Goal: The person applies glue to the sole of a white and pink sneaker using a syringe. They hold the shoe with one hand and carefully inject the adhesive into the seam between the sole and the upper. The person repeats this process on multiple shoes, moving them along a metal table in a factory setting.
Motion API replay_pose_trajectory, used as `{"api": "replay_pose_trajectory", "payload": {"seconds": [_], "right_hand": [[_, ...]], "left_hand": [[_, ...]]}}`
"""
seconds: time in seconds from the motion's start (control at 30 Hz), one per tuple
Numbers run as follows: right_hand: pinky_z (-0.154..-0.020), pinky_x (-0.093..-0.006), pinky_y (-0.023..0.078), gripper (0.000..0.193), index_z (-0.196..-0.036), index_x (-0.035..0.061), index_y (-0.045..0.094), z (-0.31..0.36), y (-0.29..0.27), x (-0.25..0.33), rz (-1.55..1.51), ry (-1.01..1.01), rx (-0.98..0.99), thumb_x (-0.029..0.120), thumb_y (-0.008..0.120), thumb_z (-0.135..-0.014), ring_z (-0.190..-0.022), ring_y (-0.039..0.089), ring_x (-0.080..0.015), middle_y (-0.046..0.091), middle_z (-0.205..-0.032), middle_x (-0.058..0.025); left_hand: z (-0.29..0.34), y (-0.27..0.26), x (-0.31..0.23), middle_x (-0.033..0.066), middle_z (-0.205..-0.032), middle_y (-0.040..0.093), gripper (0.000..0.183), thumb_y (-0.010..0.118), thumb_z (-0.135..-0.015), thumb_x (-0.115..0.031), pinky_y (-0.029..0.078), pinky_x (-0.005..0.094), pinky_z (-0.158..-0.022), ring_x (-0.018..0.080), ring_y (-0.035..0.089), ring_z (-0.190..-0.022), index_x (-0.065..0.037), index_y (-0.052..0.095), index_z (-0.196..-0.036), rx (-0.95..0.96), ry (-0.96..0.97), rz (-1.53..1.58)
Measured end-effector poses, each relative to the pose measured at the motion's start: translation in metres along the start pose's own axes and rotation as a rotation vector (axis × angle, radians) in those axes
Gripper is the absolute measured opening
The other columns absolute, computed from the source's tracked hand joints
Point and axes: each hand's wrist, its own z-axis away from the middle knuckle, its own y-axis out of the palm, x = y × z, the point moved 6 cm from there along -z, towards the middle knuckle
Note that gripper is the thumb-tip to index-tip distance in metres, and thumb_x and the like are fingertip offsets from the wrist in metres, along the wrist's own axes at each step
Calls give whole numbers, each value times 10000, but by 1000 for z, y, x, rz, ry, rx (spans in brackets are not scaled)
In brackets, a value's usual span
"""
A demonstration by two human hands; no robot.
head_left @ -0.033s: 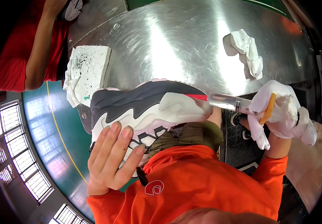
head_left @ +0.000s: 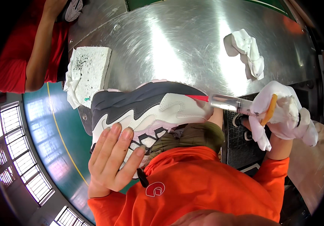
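Note:
A sneaker [head_left: 147,107] in white, dark grey and pale lilac lies sideways before me, its sole edge toward the table. There is a red patch at its right end. My left hand [head_left: 113,158], bare, holds the shoe's left part with long fingers laid over its upper; the thumb is hidden. In a white glove, my right hand [head_left: 282,113] is closed round a tool with a flat, shiny metal blade [head_left: 226,103]. The blade's tip is at the red-marked end of the shoe; whether it touches cannot be told. A yellow-orange strip [head_left: 270,110] crosses the gloved fingers.
Beyond the shoe spreads a metal table [head_left: 132,45]. On it lie a crumpled white glove [head_left: 249,51] at right and a stained white block [head_left: 94,67] at left. Another person's arm [head_left: 37,56] is at far left. A black mesh crate [head_left: 241,147] stands below right.

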Motion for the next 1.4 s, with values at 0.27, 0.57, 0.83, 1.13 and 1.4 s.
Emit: {"api": "replay_pose_trajectory", "payload": {"seconds": [0.27, 0.57, 0.83, 1.13, 1.4], "right_hand": [[-751, -444, 590, 663, -1052, 59, 688, 11, -40, -28, -181, -196, 304, 590, 796, -671, -630, 678, -303, 600, -1138, -251], [-767, -342, 500, 253, -678, 42, 658, 9, -11, -42, -577, -269, 528, 256, 789, -649, -960, 594, -215, 609, -818, 13], [-848, -415, 505, 245, -725, 98, 670, 14, 4, -46, -659, -206, 613, 298, 798, -665, -1071, 583, -249, 644, -992, -1], [-490, -333, 537, 362, -966, -10, 661, 32, 8, -66, -806, -459, 566, 263, 756, -749, -744, 655, -255, 665, -981, -44], [-419, -284, 523, 605, -1143, -183, 540, 45, 41, -37, -640, -386, 517, 319, 674, -834, -494, 630, -252, 660, -838, -219]], "left_hand": [[0, 0, -3, 190, -1178, 677, 227, 695, -877, -102, 564, 481, -900, 385, 654, -1110, -106, 636, -1097, -8, -13, -31], [3, 3, -7, 196, -1201, 667, 227, 723, -851, -74, 556, 487, -922, 388, 647, -1127, -88, 653, -1066, -10, -27, -67], [9, 4, -17, 202, -1214, 660, 224, 708, -874, -83, 552, 493, -923, 396, 642, -1134, -70, 650, -1090, -40, -28, -93], [19, 10, -24, 200, -1242, 645, 266, 712, -872, -86, 543, 495, -933, 395, 634, -1145, -91, 645, -1130, -62, -26, -127], [23, 15, -28, 211, -1236, 643, 351, 746, -839, -136, 546, 492, -929, 407, 644, -1115, -84, 622, -1163, -65, -1, -184]]}}
